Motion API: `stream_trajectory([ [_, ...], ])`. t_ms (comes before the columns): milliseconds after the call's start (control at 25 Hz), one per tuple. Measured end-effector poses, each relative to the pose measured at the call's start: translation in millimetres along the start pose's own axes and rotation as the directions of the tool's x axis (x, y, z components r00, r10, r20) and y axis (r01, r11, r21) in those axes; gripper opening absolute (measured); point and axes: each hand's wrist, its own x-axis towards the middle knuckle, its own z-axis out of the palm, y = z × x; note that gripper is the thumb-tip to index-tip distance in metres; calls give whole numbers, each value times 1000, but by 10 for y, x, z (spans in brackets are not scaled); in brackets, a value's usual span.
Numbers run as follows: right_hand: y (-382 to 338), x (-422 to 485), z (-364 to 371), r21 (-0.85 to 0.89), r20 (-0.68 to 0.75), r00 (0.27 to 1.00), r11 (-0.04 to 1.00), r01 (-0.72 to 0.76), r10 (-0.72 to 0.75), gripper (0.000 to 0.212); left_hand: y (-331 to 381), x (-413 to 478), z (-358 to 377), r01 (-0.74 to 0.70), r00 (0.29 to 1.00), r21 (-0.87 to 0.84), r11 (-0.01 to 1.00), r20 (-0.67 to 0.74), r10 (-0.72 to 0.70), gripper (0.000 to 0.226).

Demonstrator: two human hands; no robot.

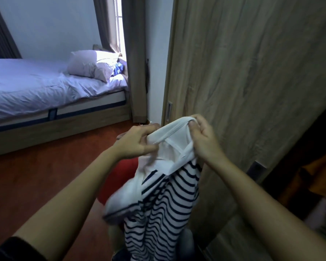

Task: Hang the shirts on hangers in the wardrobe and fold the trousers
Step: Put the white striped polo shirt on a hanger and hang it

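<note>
Holding up the striped shirt point(164, 200) in front of the wardrobe door point(252, 72), the left hand point(137, 141) and right hand point(203, 137) both pinch its white collar. It looks soft, light and floppy. The collar seems the best place to hold.

Striped shirt point(164, 213) hem below the bottom edge; red object point(122, 172) mostly behind it
</note>
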Motion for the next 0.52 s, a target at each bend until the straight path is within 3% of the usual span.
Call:
stream_trajectory([
  [160,-351,-136,-578,-29,-172,985,999,19,-24,19,302,106,179,-97,992,70,993,83,91,22],
  [240,-441,-259,-866,-88,-264,964,996,6,-29,19,319,167,426,-68,986,46,997,154,61,31],
  [320,-464,-405,-1253,-177,-381,924,983,-47,-24,18,412,261,685,-38,972,22,999,233,32,24],
  [400,-490,-593,-1712,-244,-504,863,964,-106,-33,14,526,401,914,-14,953,125,992,302,-25,22],
  [520,-579,-943,-2331,-304,-593,804,938,-165,-51,10,807,596,1220,28,958,182,983,275,-78,23],
])
